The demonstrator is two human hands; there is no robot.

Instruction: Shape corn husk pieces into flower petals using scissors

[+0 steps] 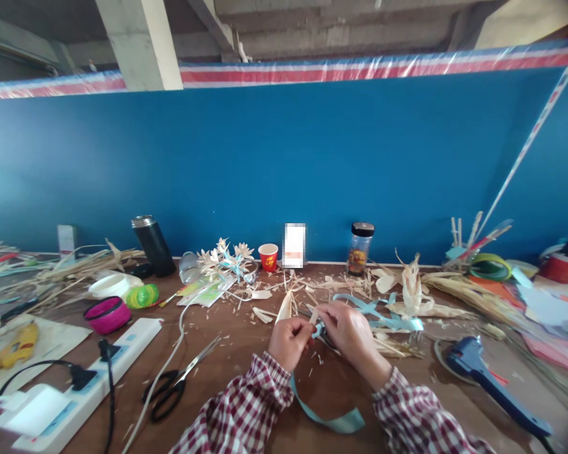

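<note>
My left hand [291,342] is closed, thumb and forefinger pinching a small pale piece of corn husk [314,316]. From the other side, the fingertips of my right hand [349,329] close on the same piece. A bit of light blue ribbon [318,330] shows at the left fingertips. Below the hands, a length of blue ribbon [343,422] curls over the brown table [236,384]; whether the two bits join is hidden. A folded husk [285,306] stands just beyond my left hand. Something dark lies partly hidden under my right hand.
Black-handled scissors [177,383] and a white power strip [92,384] lie left. A blue glue gun [495,381] rests right. Behind are husk flowers [227,257], a red paper cup [268,258], a lidded jar [360,249] and a black flask [154,246]. Husk scraps litter the table.
</note>
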